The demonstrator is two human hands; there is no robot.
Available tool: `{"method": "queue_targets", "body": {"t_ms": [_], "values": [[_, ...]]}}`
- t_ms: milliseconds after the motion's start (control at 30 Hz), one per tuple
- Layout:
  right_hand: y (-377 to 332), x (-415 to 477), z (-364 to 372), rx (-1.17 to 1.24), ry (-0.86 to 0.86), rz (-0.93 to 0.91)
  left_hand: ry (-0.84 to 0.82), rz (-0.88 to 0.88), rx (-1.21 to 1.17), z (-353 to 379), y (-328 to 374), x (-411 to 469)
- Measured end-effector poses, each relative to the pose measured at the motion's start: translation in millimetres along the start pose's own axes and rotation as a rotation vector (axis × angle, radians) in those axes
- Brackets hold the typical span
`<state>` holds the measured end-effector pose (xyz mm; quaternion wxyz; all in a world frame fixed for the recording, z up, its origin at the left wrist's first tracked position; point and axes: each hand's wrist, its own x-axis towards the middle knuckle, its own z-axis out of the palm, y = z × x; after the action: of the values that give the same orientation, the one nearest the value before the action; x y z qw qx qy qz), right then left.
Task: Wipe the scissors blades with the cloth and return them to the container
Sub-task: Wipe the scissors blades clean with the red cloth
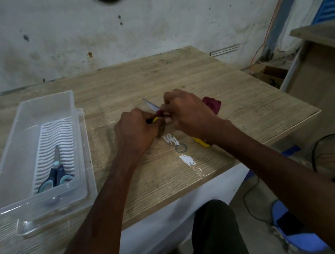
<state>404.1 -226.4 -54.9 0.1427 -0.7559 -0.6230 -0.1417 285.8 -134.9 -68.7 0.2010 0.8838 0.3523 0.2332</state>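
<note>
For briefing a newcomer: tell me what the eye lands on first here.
At the middle of the wooden table, the left hand grips the yellow-handled scissors while the right hand pinches a dark red cloth round their blade. To the left sits a clear container with blue-handled scissors lying on its ribbed insert.

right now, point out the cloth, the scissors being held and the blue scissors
cloth (213, 103), head view, on the bunched dark-red end
held scissors (150, 105), head view, on the bare blade near its tip
blue scissors (56, 164), head view, on the pivot
</note>
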Motion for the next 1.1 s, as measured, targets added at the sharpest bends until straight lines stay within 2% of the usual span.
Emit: {"method": "queue_targets", "body": {"t_ms": [133, 333, 467, 533, 600, 700, 967, 1100], "values": [[-2, 10, 4, -0.010, 0.019, 0.056, 0.028, 0.010, 0.008, 1, 0, 0], [0, 9, 7, -0.001, -0.003, 0.029, 0.020, 0.016, 0.042, 4, -2, 2], [19, 2, -8, 0.037, -0.045, 0.173, 0.065, 0.040, 0.020, 5, -3, 0], [20, 9, -16, 0.119, 0.002, 0.222, 0.046, 0.057, -0.008, 3, -4, 1], [11, 13, -19, 0.170, 0.022, 0.207, 0.008, 0.083, -0.038, 1, -5, 2], [-2, 6, -8, 0.143, -0.065, 0.182, -0.018, 0.100, -0.070, 0, -5, 3], [2, -10, -17, 0.062, -0.012, 0.204, 0.026, 0.085, -0.039, 4, -4, 0], [-1, 1, -8, 0.089, 0.010, 0.197, -0.026, 0.115, -0.046, 2, -3, 0]]}}
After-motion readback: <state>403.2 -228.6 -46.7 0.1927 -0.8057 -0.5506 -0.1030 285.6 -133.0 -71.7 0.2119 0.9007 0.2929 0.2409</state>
